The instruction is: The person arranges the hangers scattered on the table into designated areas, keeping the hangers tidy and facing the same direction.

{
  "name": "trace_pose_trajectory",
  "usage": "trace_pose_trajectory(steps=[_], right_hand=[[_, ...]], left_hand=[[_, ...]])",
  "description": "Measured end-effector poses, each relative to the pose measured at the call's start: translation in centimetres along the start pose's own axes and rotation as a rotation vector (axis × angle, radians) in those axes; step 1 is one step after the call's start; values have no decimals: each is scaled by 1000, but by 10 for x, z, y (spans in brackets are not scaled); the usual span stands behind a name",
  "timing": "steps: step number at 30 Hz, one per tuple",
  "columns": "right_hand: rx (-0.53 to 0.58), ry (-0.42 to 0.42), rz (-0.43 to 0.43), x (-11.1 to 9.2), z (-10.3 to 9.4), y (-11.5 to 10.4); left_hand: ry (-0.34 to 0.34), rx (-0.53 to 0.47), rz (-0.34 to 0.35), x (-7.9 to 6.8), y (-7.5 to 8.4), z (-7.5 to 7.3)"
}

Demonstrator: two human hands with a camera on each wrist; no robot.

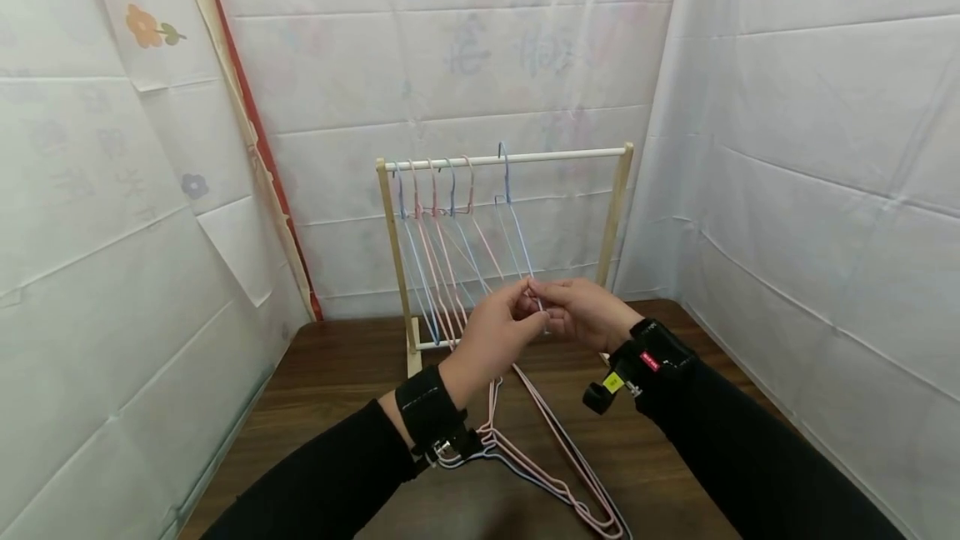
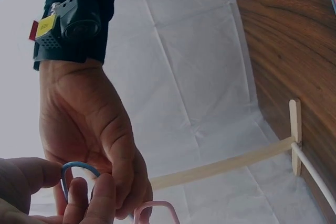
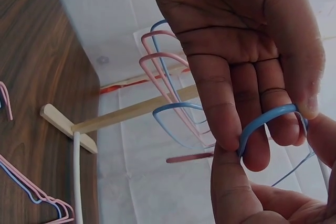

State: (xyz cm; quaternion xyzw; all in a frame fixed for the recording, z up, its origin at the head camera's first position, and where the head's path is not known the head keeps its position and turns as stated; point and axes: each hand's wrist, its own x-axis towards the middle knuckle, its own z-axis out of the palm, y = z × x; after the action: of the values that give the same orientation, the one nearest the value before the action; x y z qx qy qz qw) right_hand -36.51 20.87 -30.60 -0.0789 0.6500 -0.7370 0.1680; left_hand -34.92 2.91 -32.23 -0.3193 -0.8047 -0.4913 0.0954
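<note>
A blue clothes hanger (image 1: 507, 182) hangs by its hook on the rack's top bar, right of the other hung hangers. Both hands meet at its lower end. My left hand (image 1: 491, 332) pinches the rounded end between thumb and fingers. From the other side my right hand (image 1: 588, 311) grips the same end, thumb and index finger at its two sides. The blue hanger's curved end (image 3: 268, 116) shows between the fingers of both hands in the right wrist view. In the left wrist view the blue loop (image 2: 79, 165) sits at the left fingertips.
Several pink and blue hangers (image 1: 417, 198) hang at the rack's left side. The rack has wooden posts (image 1: 617, 207) and a white top bar (image 1: 566, 155). More hangers (image 1: 555, 423) lie stacked on the brown wooden table (image 1: 315, 390) below the hands. White sheets (image 1: 825, 190) surround the table.
</note>
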Motion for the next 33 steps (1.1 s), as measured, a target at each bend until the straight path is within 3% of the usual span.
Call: trace_pose_trajectory(steps=[17, 33], right_hand=[[-33, 53, -4, 20, 10, -7], [-5, 45, -6, 29, 10, -1]], left_hand=[[-11, -10, -17, 10, -11, -14], [11, 11, -44, 13, -17, -12]])
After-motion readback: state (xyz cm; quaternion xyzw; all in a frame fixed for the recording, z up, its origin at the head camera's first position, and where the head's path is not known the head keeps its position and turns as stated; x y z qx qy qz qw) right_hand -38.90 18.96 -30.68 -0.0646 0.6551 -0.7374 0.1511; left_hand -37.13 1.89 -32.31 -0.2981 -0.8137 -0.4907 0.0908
